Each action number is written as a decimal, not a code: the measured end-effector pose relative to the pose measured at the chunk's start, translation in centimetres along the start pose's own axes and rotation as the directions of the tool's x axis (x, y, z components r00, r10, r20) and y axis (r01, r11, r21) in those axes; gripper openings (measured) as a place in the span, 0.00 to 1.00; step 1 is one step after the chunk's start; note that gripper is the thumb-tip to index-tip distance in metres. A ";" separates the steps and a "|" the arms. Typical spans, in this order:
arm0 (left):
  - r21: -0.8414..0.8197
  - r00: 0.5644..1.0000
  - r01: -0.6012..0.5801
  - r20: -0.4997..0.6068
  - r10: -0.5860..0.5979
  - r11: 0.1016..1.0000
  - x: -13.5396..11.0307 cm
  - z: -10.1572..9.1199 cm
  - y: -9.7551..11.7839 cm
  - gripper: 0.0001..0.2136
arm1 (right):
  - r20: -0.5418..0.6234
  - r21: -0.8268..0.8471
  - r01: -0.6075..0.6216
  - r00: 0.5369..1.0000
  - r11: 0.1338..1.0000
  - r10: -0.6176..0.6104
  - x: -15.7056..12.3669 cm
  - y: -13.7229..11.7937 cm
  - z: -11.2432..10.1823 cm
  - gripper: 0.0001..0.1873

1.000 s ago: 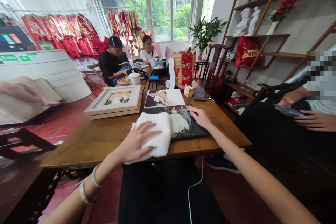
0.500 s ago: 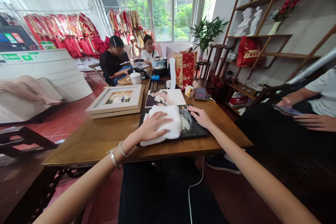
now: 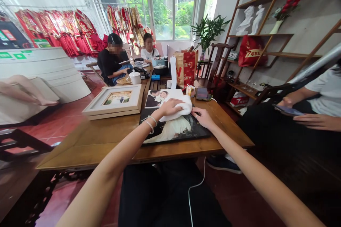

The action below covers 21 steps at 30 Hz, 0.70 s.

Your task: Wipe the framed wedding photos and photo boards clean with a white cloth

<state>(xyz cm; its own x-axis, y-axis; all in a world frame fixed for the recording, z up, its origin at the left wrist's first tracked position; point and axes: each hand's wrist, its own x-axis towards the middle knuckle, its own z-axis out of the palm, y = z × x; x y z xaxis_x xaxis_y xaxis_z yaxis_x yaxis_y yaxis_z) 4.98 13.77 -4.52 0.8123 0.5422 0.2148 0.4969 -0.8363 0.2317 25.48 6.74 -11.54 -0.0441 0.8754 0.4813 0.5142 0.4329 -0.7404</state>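
Observation:
A dark wedding photo panel [image 3: 176, 131] lies flat on the wooden table [image 3: 106, 142] in front of me. My left hand [image 3: 167, 108] presses a folded white cloth [image 3: 181, 109] onto the panel's far edge, fingers curled over the cloth. My right hand [image 3: 204, 117] rests with fingers spread flat on the panel's right side. Just beyond the panel lies a second, lighter photo print [image 3: 160, 97].
A light wooden framed photo [image 3: 114, 101] sits to the left on the table. Behind are a phone [image 3: 203, 94], small box [image 3: 190, 90], red gift bag [image 3: 186, 67], teapot [image 3: 135, 77]. Two people sit at the far end; another person with a phone [image 3: 286, 110] sits at right.
My left hand has slid the white cloth from the panel's near left corner across it to the far edge. My right hand has stayed on the panel's right side.

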 end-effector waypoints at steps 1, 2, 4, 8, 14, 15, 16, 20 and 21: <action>-0.010 1.000 0.003 -0.002 -0.003 1.000 0.5 0.0 0.1 0.20 | 0.004 -0.005 -0.001 1.000 1.000 0.001 0.0 0.0 0.0 0.12; -0.019 1.000 0.008 -0.004 -0.008 1.000 0.9 0.1 0.3 0.19 | 0.006 -0.009 -0.003 1.000 1.000 0.003 0.0 -0.1 0.0 0.12; -0.034 1.000 0.020 -0.001 -0.020 0.999 1.4 0.2 0.9 0.19 | 0.008 -0.012 -0.015 1.000 1.000 0.015 0.0 -0.1 -0.1 0.13; -0.043 0.998 0.060 0.010 -0.059 0.997 1.2 0.2 2.0 0.19 | 0.011 -0.005 -0.024 1.000 1.000 0.024 0.0 0.0 -0.2 0.13; -0.029 0.978 0.208 0.021 -0.207 0.978 -2.0 -0.5 2.5 0.21 | -0.019 -0.007 -0.023 1.000 1.000 0.023 -0.1 -0.1 0.0 0.14; -0.022 0.972 0.233 0.024 -0.233 0.972 -2.7 -0.5 2.9 0.21 | -0.023 -0.002 -0.019 1.000 1.000 0.019 -0.1 -0.1 0.1 0.14; -0.014 0.967 0.253 0.026 -0.252 0.967 -3.4 -0.4 3.4 0.21 | -0.022 0.004 -0.011 1.000 1.000 0.011 -0.1 -0.2 0.1 0.14; 0.043 0.957 0.290 0.000 -0.291 0.956 -6.2 0.6 7.5 0.20 | -0.031 0.004 0.001 1.000 1.000 -0.001 -0.1 -0.5 0.0 0.16; 0.059 0.952 0.307 -0.016 -0.306 0.950 -6.8 1.0 8.9 0.20 | -0.036 0.006 -0.009 0.999 1.000 0.009 -0.1 -0.6 0.0 0.16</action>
<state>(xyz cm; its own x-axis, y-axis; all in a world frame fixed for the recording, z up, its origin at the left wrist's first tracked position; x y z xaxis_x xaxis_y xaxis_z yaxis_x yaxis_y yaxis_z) 4.16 2.53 -4.87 0.6162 0.7734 0.1487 0.7391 -0.6331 0.2299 25.20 6.37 -11.19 -0.0085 0.8711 0.4911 0.5097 0.4263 -0.7473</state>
